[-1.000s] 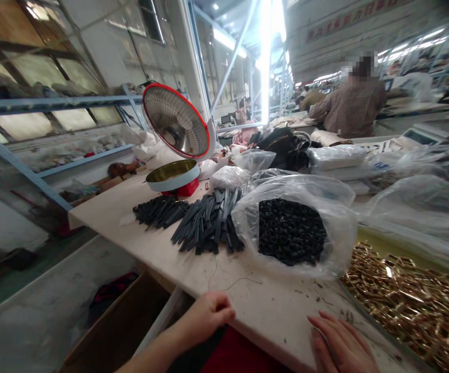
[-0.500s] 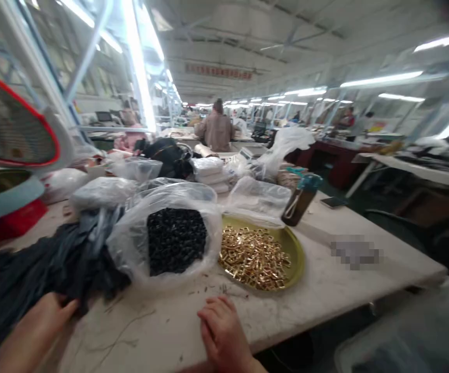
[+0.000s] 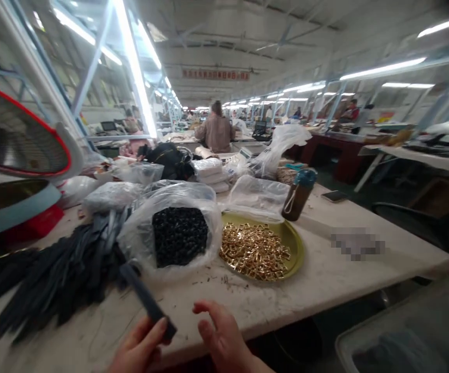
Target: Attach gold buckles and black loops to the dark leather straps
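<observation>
A dark strip is pinched near its lower end between the thumb and fingers of my left hand, above the table's near edge. Just to the right, my right hand has its fingers apart and holds nothing. A heap of similar dark strips lies on the left of the table. Small black pieces fill an open clear plastic bag. Beside the bag, a round olive-yellow tray holds many small gold metal pieces.
A dark bottle with a blue lid and a phone stand and lie behind the tray. At left are a red-rimmed fan and a basin. Plastic bags line the back; a person is farther off.
My left hand has moved right from the strip heap and now holds one strip. My right hand's fingers, closed together before, have spread. The view has shifted slightly.
</observation>
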### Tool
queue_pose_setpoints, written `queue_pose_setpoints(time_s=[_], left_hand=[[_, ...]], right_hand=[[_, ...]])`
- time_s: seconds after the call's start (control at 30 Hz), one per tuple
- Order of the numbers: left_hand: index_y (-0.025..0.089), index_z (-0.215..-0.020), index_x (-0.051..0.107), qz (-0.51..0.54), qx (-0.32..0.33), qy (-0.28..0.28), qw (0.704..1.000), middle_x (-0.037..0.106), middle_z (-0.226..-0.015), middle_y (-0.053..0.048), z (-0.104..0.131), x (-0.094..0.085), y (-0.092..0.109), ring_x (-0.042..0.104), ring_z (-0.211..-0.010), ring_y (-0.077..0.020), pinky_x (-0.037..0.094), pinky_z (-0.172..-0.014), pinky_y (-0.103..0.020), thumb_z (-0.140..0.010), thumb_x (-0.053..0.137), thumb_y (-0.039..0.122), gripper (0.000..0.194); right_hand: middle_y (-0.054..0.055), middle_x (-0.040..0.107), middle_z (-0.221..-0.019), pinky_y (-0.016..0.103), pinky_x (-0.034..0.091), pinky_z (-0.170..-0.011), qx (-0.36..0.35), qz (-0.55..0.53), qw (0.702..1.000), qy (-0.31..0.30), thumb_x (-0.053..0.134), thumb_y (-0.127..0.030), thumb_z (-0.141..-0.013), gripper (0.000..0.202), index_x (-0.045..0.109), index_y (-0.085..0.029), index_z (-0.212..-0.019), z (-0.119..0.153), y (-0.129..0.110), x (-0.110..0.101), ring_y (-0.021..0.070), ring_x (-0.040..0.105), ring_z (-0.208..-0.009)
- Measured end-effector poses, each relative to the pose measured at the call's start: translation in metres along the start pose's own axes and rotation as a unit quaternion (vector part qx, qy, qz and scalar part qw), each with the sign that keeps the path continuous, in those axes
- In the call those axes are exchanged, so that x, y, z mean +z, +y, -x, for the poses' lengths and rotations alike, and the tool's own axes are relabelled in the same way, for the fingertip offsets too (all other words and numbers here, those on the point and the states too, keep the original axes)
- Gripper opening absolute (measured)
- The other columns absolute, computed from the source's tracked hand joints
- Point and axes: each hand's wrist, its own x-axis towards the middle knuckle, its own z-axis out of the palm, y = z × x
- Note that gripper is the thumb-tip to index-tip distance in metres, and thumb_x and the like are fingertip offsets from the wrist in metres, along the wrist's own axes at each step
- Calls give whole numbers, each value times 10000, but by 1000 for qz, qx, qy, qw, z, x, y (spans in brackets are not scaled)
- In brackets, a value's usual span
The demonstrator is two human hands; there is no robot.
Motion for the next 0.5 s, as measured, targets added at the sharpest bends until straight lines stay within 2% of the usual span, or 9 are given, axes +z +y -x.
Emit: queue_pose_setpoints(time_s=[0.1, 0.2, 0.27, 0.33, 0.4, 0.5], left_hand=[[179, -918, 637, 70, 78, -39, 994, 685, -857, -39, 26, 35, 24, 604, -850, -228, 469, -719, -304, -658, 610, 467, 389], [164, -814, 637, 90, 122, -40, 988, 672, -821, -33, 41, 46, 50, 586, -829, -202, 451, -766, -293, -665, 613, 390, 272], [165, -776, 618, 96, 141, -24, 985, 641, -745, -9, 48, 38, 63, 568, -734, -162, 448, -686, -257, -663, 630, 356, 222], [161, -742, 598, 105, 158, 9, 982, 593, -664, 15, 52, 25, 71, 531, -627, -120, 421, -590, -221, -662, 641, 343, 203], [156, -718, 579, 116, 176, 55, 976, 559, -617, 27, 52, 9, 75, 506, -573, -98, 398, -545, -205, -662, 648, 343, 207], [152, -742, 578, 147, 194, 118, 963, 572, -653, 25, 49, -15, 79, 523, -580, -93, 405, -546, -200, -646, 667, 348, 236]], right_hand=[[84, 629, -1051, 329, 444, -825, 96, -137, 983, -75, 481, -499, -813, 458, 512, -185, -1146, 3, -22, -2, 210, 574, -959], [36, 637, -776, 280, 440, -678, 165, -217, 953, -133, 500, -507, -799, 378, 599, -160, -912, -2, -33, -6, 164, 576, -727], [-5, 567, -611, 243, 395, -570, 201, -256, 933, -157, 496, -536, -786, 396, 593, -152, -781, -4, -38, -11, 120, 507, -569], [-24, 525, -561, 226, 353, -533, 221, -277, 920, -165, 528, -559, -750, 408, 572, -154, -723, -3, -41, -17, 97, 450, -514], [-31, 509, -544, 223, 335, -533, 227, -274, 921, -161, 557, -557, -728, 403, 548, -159, -667, 0, -42, -23, 91, 425, -506], [-38, 488, -525, 221, 323, -531, 234, -249, 928, -144, 569, -545, -726, 396, 530, -165, -623, 12, -40, -33, 87, 399, -498]])
